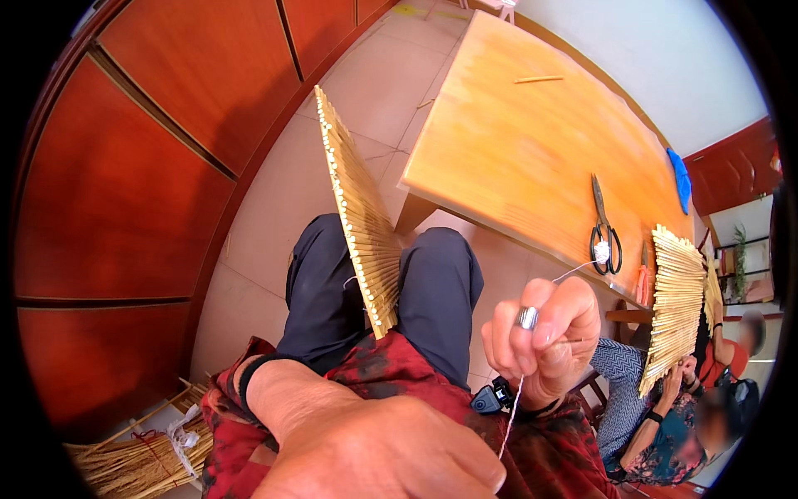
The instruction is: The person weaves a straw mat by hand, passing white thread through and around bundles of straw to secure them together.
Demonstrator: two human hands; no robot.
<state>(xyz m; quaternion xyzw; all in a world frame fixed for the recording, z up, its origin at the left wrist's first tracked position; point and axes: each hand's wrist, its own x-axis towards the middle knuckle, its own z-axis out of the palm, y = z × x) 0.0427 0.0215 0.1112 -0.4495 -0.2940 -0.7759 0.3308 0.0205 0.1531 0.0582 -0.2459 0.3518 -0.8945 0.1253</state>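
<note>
Your thread [516, 403] runs pale and taut from your right hand [549, 333] down to your left hand [382, 449], in front of your lap. The right fingers are curled in, thumb and forefinger clamped together on the thread, and a wide silver ring sits on one finger. Your left hand lies nearest the view, its back turned up; the thread meets it at the finger side, but most of its fingers are hidden, so you cannot tell how tightly they close.

Beyond your hands, the stalk mat [359, 216] stands on edge between your knees, leaning, its row of cut ends facing you. From the top of your right fist the thread goes up to a white ball [602, 252] at the table's near edge. The ball is at the handles of the scissors [604, 223], whose blades point away from you.

Farther over the table [515, 150] lie a loose stalk [538, 80] and, at the far right edge, a blue cloth [680, 179]. To your right a co-worker [665, 449] holds another mat [675, 299] upright. Low on your left a tied bundle [150, 457] rests by the red cabinet [125, 183]
</note>
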